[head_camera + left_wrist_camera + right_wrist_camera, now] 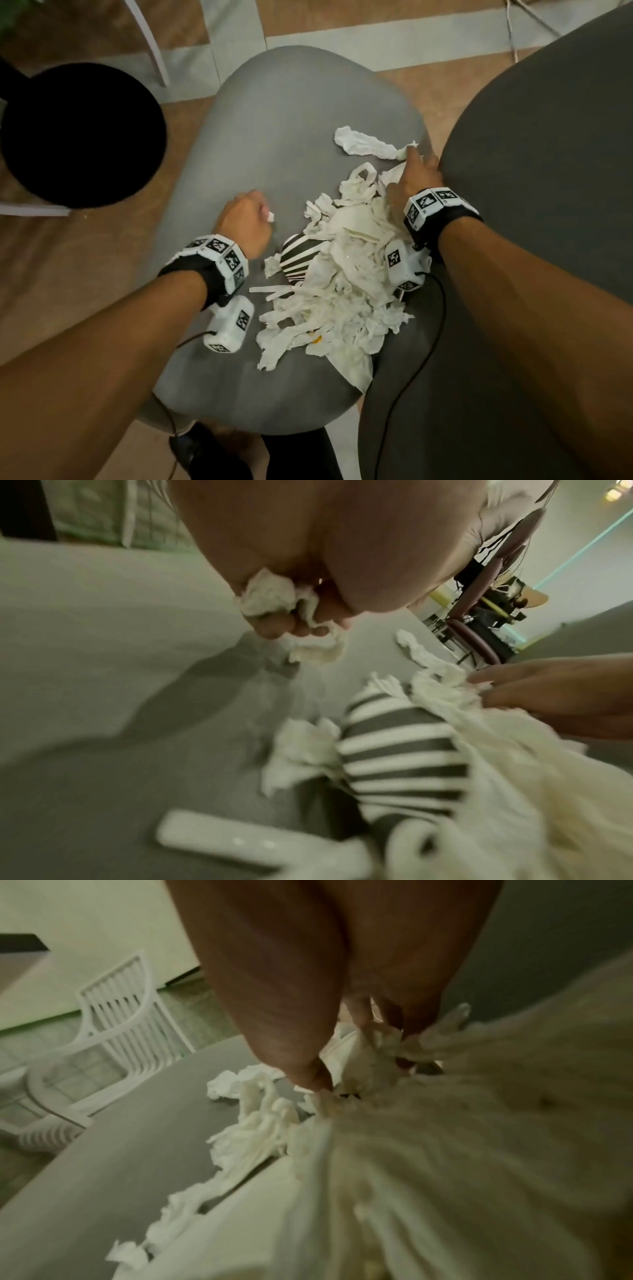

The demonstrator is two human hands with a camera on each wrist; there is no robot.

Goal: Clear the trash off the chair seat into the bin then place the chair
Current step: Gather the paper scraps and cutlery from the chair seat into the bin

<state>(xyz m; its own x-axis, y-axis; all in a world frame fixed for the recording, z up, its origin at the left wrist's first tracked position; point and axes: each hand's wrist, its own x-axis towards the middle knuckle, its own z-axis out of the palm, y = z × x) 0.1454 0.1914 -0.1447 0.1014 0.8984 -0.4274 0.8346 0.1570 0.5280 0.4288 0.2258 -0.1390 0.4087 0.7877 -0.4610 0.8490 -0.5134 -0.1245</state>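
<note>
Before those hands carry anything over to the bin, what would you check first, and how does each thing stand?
1. Left hand grips a tissue wad: ok.
2. Right hand has a firm hold on the tissue pile: cannot tell; its fingers are in the paper.
3. Bin within reach, mouth uncovered: ok, it stands left of the chair seat.
4. Seat cleared: not ok; the pile, the striped cup and a stray tissue remain.
5. Wrist cable free of the trash: cannot tell.

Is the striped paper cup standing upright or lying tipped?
Tipped: the striped cup lies on its side on the chair seat, half under tissues.
</note>
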